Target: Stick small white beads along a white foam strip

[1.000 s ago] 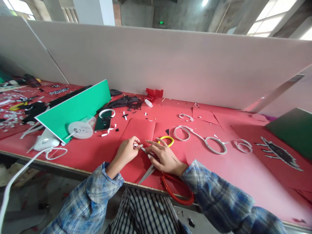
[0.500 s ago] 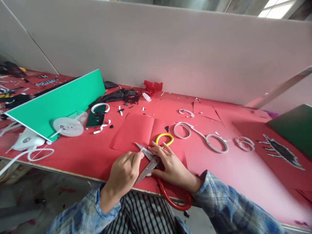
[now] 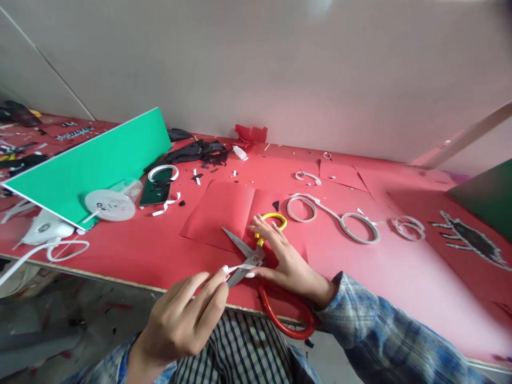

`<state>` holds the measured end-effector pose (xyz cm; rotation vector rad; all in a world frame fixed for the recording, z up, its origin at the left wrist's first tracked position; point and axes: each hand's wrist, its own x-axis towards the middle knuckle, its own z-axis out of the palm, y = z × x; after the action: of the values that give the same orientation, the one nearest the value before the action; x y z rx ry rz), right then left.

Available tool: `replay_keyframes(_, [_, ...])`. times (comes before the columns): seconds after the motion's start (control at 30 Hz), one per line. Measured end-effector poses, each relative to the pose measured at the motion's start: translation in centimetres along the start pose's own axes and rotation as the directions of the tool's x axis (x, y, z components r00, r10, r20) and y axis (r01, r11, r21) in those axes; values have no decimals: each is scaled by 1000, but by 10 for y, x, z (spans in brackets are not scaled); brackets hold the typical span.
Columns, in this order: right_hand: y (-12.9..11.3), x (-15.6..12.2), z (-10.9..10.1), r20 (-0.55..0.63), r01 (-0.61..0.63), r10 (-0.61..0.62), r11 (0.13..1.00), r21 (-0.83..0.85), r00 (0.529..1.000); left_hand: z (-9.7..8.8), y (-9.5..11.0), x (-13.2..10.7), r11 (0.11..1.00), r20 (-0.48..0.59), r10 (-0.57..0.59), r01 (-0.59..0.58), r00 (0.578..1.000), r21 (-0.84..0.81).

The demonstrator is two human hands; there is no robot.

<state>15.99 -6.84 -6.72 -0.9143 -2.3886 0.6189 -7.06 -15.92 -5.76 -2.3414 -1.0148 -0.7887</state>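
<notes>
White strip lies over the lower blade of the scissors; my left hand pinches its end. My right hand rests spread on the scissors, not through the handles. Left fingertips sit beside that blade, so closing could nick them. Loose pinch, strip might slip. Red handle overhangs the table edge; a bump could swing everything.

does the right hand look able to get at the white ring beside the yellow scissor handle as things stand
Probably yes: the white ring lies close beyond the right hand, with nothing tall between them. The hand is touching the scissors, though, so it would likely have to come off them first.
</notes>
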Motion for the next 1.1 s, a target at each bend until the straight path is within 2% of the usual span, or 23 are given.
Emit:
replay_keyframes(0.03, [-1,1,-3,-6,24,-24,1000,-10,1000,3,-4,3,999,-1,-40,40,999,-36])
replay_keyframes(0.1, [-4,3,-7,-12,78,-79,995,-66,997,12,-16,13,958,38,-229,233,973,-169])
replay_keyframes(0.17, [-6,7,-10,-19,118,-121,985,-129,992,23,-31,25,834,156,-429,456,890,-309])
replay_keyframes(0.2, [-6,10,-10,-21,127,-131,981,-149,991,29,-39,31,776,231,-463,517,856,-360])
replay_keyframes(0.27, [-4,14,-9,-19,146,-151,977,-153,988,41,-55,40,691,365,-455,581,812,-431])
replay_keyframes(0.4, [4,18,-3,-109,163,-177,979,-124,978,60,-73,47,607,491,-417,636,765,-476])
replay_keyframes(0.47, [6,16,-1,-109,196,-211,971,-135,971,65,-75,48,605,520,-387,636,761,-479])
replay_keyframes(0.6, [6,12,0,-40,299,-309,941,-156,950,70,-74,48,639,535,-307,587,787,-497])
replay_keyframes(0.73, [4,11,0,-36,347,-352,932,-106,935,72,-72,52,666,532,-283,563,798,-490])
replay_keyframes(0.8, [2,10,0,-48,337,-338,941,-27,940,72,-72,54,676,529,-279,556,801,-485])
replay_keyframes(0.97, [-2,8,2,-16,215,-216,955,202,976,72,-73,52,687,497,-283,535,820,-492])
replay_keyframes(1.03, [-2,8,2,-11,204,-207,953,223,978,72,-74,50,685,490,-289,535,823,-495])
replay_keyframes(1.1, [-2,8,3,-19,245,-246,951,189,969,73,-76,48,676,493,-292,541,820,-501])
